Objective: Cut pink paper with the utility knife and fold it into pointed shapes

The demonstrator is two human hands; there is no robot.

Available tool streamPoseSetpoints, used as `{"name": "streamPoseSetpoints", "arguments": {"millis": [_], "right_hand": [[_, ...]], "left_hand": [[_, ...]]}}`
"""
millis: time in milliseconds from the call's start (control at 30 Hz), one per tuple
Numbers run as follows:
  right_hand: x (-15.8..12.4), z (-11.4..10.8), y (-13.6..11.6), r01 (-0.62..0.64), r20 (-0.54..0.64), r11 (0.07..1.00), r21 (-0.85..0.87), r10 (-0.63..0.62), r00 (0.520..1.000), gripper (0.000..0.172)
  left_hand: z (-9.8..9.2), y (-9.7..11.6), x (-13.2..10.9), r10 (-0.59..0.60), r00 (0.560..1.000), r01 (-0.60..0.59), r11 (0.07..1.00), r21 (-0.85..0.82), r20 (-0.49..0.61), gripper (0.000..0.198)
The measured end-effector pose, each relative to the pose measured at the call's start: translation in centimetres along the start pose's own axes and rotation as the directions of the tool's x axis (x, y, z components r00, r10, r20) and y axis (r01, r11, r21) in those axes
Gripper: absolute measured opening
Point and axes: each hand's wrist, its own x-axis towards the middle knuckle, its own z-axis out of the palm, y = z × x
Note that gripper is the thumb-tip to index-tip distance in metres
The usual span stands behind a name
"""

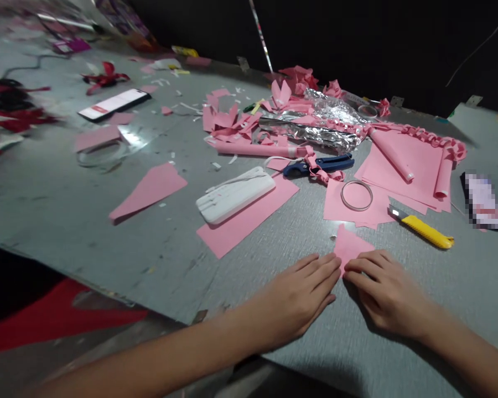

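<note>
A small folded piece of pink paper (351,243) lies on the grey table just ahead of my hands. My left hand (302,296) rests flat with its fingers stretched out, the fingertips on the paper's left edge. From the other side, my right hand (388,293) presses the lower right part of the paper with bent fingers; its thumb is mostly hidden. A yellow box cutter (427,231), blade out, is beyond my right hand. Near it, a roll ring of tape (357,195) sits on cut pink sheets (332,204).
A white power bank (235,196) with a cable lies on a pink strip, beside blue-handled scissors (319,165). Behind are rolled pink tubes (253,149), crumpled foil (336,110) and stacked pink sheets (410,160). Phones lie left (114,105) and right (481,200). The table's near edge runs at lower left.
</note>
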Motion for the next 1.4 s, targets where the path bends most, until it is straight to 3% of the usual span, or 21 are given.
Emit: {"name": "streamPoseSetpoints", "arguments": {"millis": [133,267,400,533,667,767,933,1133,1233,1400], "right_hand": [[0.2,-0.1,0.0,-0.004,-0.001,1.0,0.002,0.004,1.0,0.016],[0.5,-0.4,0.4,0.054,0.005,0.997,-0.053,-0.054,0.999,0.015],[0.5,-0.4,0.6,0.127,0.044,0.982,-0.144,-0.121,0.992,0.022],[0.7,-0.5,0.5,0.098,0.012,0.983,-0.158,-0.097,0.995,0.016],[1.2,-1.3,0.2,0.029,-0.031,0.998,-0.048,-0.031,0.999,0.021],[1.6,-2.1,-0.2,-0.062,0.069,0.992,0.106,0.055,0.996,0.03],[1.8,-2.1,-1.9,-0.084,0.175,0.993,0.085,0.068,0.982,0.025],[0.7,0.1,-3.5,-0.002,0.139,0.999,-0.053,0.009,0.99,0.024],[0.0,0.8,-3.2,0.04,0.146,0.999,-0.03,-0.035,0.989,0.034],[-0.5,1.0,-2.4,0.092,0.167,0.995,-0.022,-0.087,0.982,0.037]], "left_hand": [[0.2,-1.3,-0.4,0.056,0.997,-0.059,0.997,-0.059,-0.05,0.028],[0.1,-2.4,-0.5,0.097,0.989,-0.107,0.99,-0.092,-0.11,0.03],[0.1,-2.7,-0.3,0.117,0.974,-0.136,0.987,-0.09,-0.192,0.03],[0.1,-2.7,0.0,0.125,0.961,-0.155,0.982,-0.106,-0.247,0.034],[-0.2,-2.9,0.2,0.113,0.962,-0.141,0.985,-0.1,-0.25,0.033],[-0.6,-3.3,0.2,0.113,0.973,-0.128,0.99,-0.059,-0.2,0.032],[-1.2,-3.0,-0.1,-0.031,0.991,0.031,1.0,-0.005,-0.126,0.033],[-1.8,0.0,-1.2,-0.312,0.947,0.314,0.95,0.004,-0.08,0.029],[-1.2,0.8,-1.2,-0.355,0.93,0.359,0.933,0.022,-0.093,0.025],[-0.7,0.4,-0.4,-0.361,0.92,0.357,0.933,-0.055,-0.151,0.024]]}}
